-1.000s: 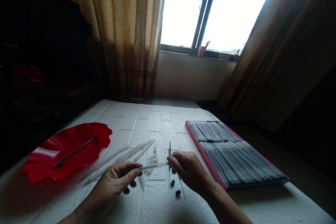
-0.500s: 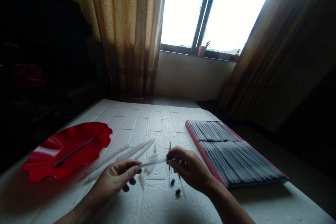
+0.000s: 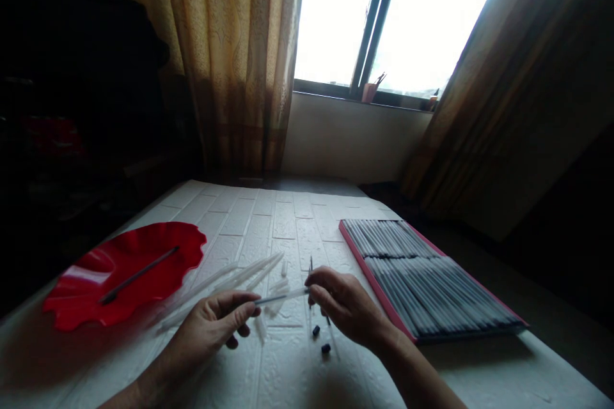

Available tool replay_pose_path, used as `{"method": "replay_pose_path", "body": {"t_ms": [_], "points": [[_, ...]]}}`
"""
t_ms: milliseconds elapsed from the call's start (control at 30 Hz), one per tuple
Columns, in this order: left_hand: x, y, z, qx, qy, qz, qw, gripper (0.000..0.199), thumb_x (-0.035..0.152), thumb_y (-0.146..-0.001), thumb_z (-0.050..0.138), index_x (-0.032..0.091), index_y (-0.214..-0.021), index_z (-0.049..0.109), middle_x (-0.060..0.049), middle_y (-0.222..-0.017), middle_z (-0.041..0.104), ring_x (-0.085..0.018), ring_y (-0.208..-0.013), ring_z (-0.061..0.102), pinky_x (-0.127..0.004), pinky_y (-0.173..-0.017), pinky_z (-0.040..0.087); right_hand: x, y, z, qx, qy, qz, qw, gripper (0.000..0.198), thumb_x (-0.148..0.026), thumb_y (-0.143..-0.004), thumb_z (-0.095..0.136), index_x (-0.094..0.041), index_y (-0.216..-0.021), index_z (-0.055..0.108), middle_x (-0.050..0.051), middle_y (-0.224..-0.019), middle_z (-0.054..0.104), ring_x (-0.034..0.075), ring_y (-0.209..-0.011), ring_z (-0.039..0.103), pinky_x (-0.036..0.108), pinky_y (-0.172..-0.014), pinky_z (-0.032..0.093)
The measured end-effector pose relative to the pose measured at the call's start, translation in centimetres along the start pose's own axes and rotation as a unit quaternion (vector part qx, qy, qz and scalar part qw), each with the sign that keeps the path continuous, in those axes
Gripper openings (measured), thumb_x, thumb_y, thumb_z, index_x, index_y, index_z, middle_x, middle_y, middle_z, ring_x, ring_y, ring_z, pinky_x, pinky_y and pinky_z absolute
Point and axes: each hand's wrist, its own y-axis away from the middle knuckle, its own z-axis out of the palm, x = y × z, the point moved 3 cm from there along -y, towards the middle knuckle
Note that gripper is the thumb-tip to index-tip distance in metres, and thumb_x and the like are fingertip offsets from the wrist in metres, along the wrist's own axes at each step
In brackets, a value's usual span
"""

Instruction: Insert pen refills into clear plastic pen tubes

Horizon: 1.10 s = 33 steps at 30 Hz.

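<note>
Between my hands runs a slim, see-through pen (image 3: 283, 298), held nearly level above the table. My left hand (image 3: 218, 323) pinches its left end between thumb and fingers. The thumb and fingertips of my right hand (image 3: 338, 297) are closed on its other end; those fingers partly hide that tip. Just below lie two small black pen caps (image 3: 315, 331). Thin dark-tipped refills (image 3: 311, 263) lie partly hidden behind my right hand. Several clear plastic pen barrels (image 3: 254, 271) are spread on the table beyond my left hand.
On the left, a wavy-edged red dish (image 3: 182, 281) holds one dark pen (image 3: 139, 275). A red-edged box (image 3: 352, 243) on the right is filled with two rows of pens (image 3: 432, 291). The white brick-patterned table (image 3: 283, 227) stands before a curtained window (image 3: 336, 19).
Almost nothing differs. The fingertips of my right hand have shifted very slightly right along the pen's end, while my left hand keeps its hold.
</note>
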Motion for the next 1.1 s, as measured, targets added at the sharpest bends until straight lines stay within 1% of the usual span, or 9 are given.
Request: {"method": "replay_pose_path", "body": {"t_ms": [67, 200, 400, 600, 667, 733, 867, 1000, 1100], "points": [[0.11, 0.01, -0.12, 0.002, -0.005, 0.000, 1.000, 0.047, 0.061, -0.060, 0.078, 0.022, -0.087, 0.077, -0.001, -0.067, 0.071, -0.015, -0.059, 0.059, -0.022, -0.049, 0.040, 0.02, 0.11, -0.13, 0.009, -0.017, -0.004, 1.000, 0.009, -0.025, -0.088, 0.054, -0.019, -0.093, 0.058, -0.001, -0.070, 0.064, 0.011, -0.054, 0.058, 0.020, -0.050, 0.043], [0.12, -0.02, -0.20, 0.003, -0.007, -0.001, 1.000, 0.047, 0.060, -0.059, 0.079, 0.022, -0.087, 0.078, -0.001, -0.068, 0.071, -0.016, -0.060, 0.060, -0.023, -0.049, 0.040, 0.02, 0.17, -0.08, 0.009, -0.013, 0.001, 1.000, 0.001, -0.020, -0.086, 0.056, -0.020, -0.086, 0.057, -0.003, -0.064, 0.061, 0.010, -0.052, 0.057, 0.020, -0.048, 0.042], [-0.15, -0.11, -0.02, -0.001, 0.000, -0.001, 1.000, 0.050, 0.063, -0.058, 0.078, 0.022, -0.086, 0.078, 0.000, -0.065, 0.070, -0.015, -0.058, 0.058, -0.021, -0.048, 0.039, -0.25, 0.00, -0.12, 0.011, 0.007, -0.004, 1.000, 0.011, -0.023, -0.089, 0.053, -0.019, -0.080, 0.058, 0.000, -0.067, 0.067, 0.011, -0.051, 0.058, 0.021, -0.049, 0.043], [-0.26, -0.07, 0.15, -0.005, -0.002, -0.001, 1.000, 0.049, 0.063, -0.057, 0.079, 0.022, -0.084, 0.078, 0.001, -0.061, 0.068, -0.015, -0.058, 0.058, -0.022, -0.048, 0.040, -0.06, -0.09, 0.10, 0.006, 0.028, -0.001, 1.000, 0.033, -0.029, -0.093, 0.046, -0.019, -0.064, 0.056, -0.001, -0.055, 0.061, 0.010, -0.046, 0.055, 0.019, -0.047, 0.041], [-0.16, -0.05, 0.12, -0.005, -0.007, 0.000, 1.000, 0.048, 0.062, -0.057, 0.079, 0.022, -0.084, 0.078, 0.001, -0.060, 0.068, -0.015, -0.058, 0.058, -0.022, -0.048, 0.040, 0.07, -0.09, 0.17, -0.001, 0.027, 0.001, 1.000, 0.037, -0.031, -0.094, 0.044, -0.019, -0.062, 0.056, -0.001, -0.054, 0.060, 0.010, -0.045, 0.055, 0.019, -0.047, 0.040], [0.00, -0.03, 0.04, -0.004, -0.012, 0.001, 1.000, 0.047, 0.061, -0.058, 0.079, 0.022, -0.085, 0.078, 0.001, -0.060, 0.067, -0.015, -0.058, 0.058, -0.022, -0.049, 0.040, 0.11, -0.06, 0.14, -0.010, 0.016, 0.003, 1.000, 0.032, -0.030, -0.094, 0.045, -0.018, -0.068, 0.058, 0.000, -0.058, 0.063, 0.010, -0.047, 0.056, 0.020, -0.048, 0.042], [0.33, 0.03, -0.10, -0.004, -0.022, 0.005, 1.000, 0.045, 0.060, -0.061, 0.078, 0.023, -0.086, 0.077, 0.001, -0.060, 0.067, -0.016, -0.058, 0.060, -0.022, -0.049, 0.041, -0.08, -0.01, -0.13, -0.021, -0.001, 0.005, 1.000, 0.015, -0.025, -0.092, 0.050, -0.018, -0.085, 0.060, 0.001, -0.069, 0.068, 0.011, -0.052, 0.059, 0.021, -0.050, 0.044], [0.47, 0.10, -0.11, -0.004, -0.027, 0.007, 1.000, 0.044, 0.059, -0.061, 0.078, 0.023, -0.086, 0.077, 0.001, -0.060, 0.067, -0.016, -0.059, 0.059, -0.023, -0.050, 0.041, -0.27, -0.03, -0.21, -0.026, 0.011, -0.006, 1.000, 0.013, -0.024, -0.091, 0.051, -0.018, -0.082, 0.060, 0.000, -0.067, 0.068, 0.011, -0.050, 0.058, 0.021, -0.049, 0.044], [0.50, 0.14, -0.13, -0.004, -0.028, 0.009, 1.000, 0.044, 0.059, -0.060, 0.078, 0.023, -0.086, 0.077, 0.001, -0.062, 0.068, -0.016, -0.059, 0.059, -0.023, -0.050, 0.041, -0.26, -0.04, -0.12, -0.026, 0.018, -0.011, 0.999, 0.018, -0.024, -0.091, 0.051, -0.019, -0.077, 0.060, -0.001, -0.064, 0.066, 0.010, -0.050, 0.057, 0.020, -0.049, 0.043]]}}
